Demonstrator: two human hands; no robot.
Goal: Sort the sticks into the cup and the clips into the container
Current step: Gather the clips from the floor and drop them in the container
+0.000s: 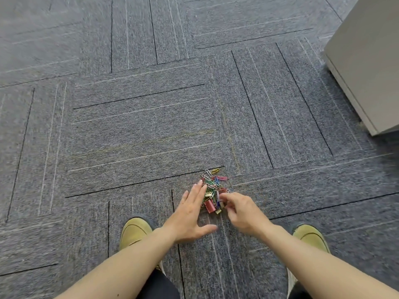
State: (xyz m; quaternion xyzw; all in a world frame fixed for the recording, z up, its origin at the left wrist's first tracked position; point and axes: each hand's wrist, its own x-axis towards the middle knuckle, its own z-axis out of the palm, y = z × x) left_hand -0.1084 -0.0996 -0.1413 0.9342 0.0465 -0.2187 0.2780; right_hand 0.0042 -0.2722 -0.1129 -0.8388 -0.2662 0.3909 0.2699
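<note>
One heap of clips (212, 190), too tangled to count, lies on the carpet (140, 137) ahead of two shoes (135, 231). The left hand (190, 214), fingers straight, touches its left edge; the right hand (244, 212) curls its grip into the heap, perhaps pinching some.

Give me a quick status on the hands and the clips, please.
Left hand open, flat beside clips. Right hand curled at clips, grip unclear. Nothing in the way on carpet.
</note>
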